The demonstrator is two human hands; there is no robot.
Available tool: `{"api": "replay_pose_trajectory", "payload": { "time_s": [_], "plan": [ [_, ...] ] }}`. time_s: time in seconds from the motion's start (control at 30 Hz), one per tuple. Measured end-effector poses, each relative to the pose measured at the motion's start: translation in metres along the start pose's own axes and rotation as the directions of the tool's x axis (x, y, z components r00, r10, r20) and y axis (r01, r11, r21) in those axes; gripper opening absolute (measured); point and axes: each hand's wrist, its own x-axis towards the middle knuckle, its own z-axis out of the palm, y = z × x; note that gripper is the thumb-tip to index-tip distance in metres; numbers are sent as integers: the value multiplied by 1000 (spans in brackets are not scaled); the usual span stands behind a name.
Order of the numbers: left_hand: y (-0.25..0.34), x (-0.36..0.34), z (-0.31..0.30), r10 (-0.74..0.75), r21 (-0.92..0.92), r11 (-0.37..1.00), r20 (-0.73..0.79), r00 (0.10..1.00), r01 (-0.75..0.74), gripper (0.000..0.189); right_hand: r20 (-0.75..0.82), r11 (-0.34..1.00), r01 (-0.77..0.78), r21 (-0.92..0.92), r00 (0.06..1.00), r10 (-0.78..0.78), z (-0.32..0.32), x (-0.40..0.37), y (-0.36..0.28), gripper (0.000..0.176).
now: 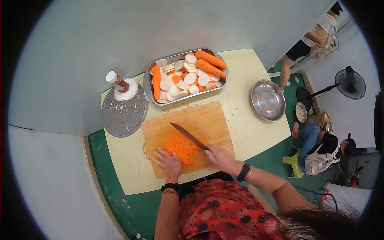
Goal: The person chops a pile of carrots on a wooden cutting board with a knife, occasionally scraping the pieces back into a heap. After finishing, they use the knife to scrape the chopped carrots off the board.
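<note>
A knife (pixel 188 135) lies slantwise over the wooden cutting board (pixel 212 116), its tip toward the upper left. My right hand (pixel 222 159) is closed round its handle at the board's right side. Finely chopped carrot (pixel 182 149) forms a heap on the board, partly under the blade. At the heap's lower left edge is my left hand (pixel 168 163), fingers spread, holding nothing. Above the board stands a metal tray (pixel 149 89) filled with white slices (pixel 166 84), orange slices and several whole carrots (pixel 211 59).
On the table (pixel 256 138) are an empty metal bowl (pixel 268 100) at right, and a perforated grey disc (pixel 124 114) with a red-filled jar (pixel 118 82) at left. Beyond are a seated person (pixel 320 148), a green stool (pixel 295 163), a standing person (pixel 312 40) and a fan (pixel 350 83).
</note>
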Motion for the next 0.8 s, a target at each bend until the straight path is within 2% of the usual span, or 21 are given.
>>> {"api": "replay_pose_trajectory", "payload": {
  "time_s": [0.1,0.2,0.4,0.53,0.6,0.7,0.8],
  "plan": [
    [1,0,1,-9,-6,1000,2,1000,9,77,-102,1000,-11,-22,995,9,38,4,-13,23],
    [6,-3,-5,-24,8,1000,26,999,24,76,22,987,-90,-131,995,94,59,12,-12,22],
    [3,-6,-9,12,-113,994,35,999,-8,74,-103,990,-30,-136,995,16,58,12,-27,19],
    [-5,-2,-7,29,-177,984,28,999,-23,70,-82,980,-26,-198,997,10,78,13,-5,19],
    [-10,-5,-13,70,-171,983,33,997,-63,66,-77,975,-57,-214,996,42,71,16,-18,19],
    [-19,-6,-12,147,-134,980,-9,989,-147,63,-69,971,-16,-240,998,0,61,14,-43,19],
    [-23,-9,-15,210,-45,976,-36,977,-211,62,-1,954,-46,-296,999,48,74,15,-30,19]
  ]
}}
